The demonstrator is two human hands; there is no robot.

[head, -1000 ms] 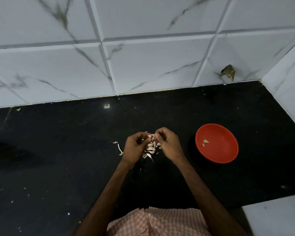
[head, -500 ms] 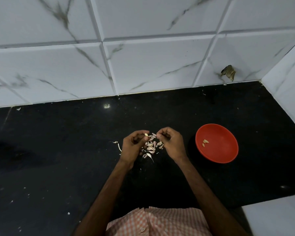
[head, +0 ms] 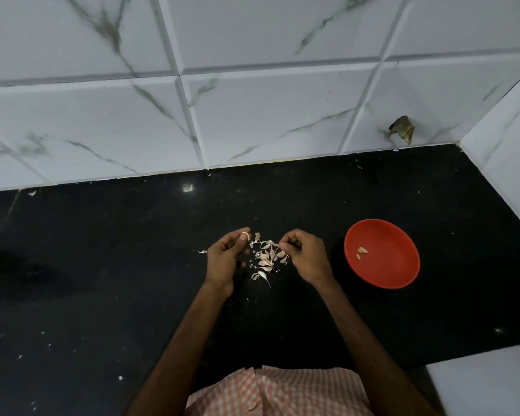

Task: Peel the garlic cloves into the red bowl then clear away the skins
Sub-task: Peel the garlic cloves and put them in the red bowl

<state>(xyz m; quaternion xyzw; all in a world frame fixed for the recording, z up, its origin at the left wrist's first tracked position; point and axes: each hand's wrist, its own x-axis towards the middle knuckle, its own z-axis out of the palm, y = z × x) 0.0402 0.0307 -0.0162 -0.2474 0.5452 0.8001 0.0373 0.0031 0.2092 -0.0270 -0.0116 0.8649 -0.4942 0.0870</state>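
My left hand [head: 227, 256] pinches a pale garlic clove [head: 245, 235] at its fingertips, above the black counter. My right hand [head: 305, 253] is a little to the right, its fingers curled and pinching a scrap of skin at the edge of the pile. Between the two hands lies a heap of garlic skins [head: 266, 258]. The red bowl [head: 382, 256] stands on the counter to the right of my right hand. Three peeled cloves [head: 361, 252] lie in its left half.
The black counter [head: 102, 280] carries stray skin flecks, with one scrap [head: 202, 251] left of my left hand. A white marble-tiled wall [head: 252, 100] runs along the back and the right side. A white surface [head: 487, 379] sits at the bottom right corner.
My hands have drawn apart over the skin pile. The clove stays with my left hand, and my right hand has pulled away to the right with a bit of skin.
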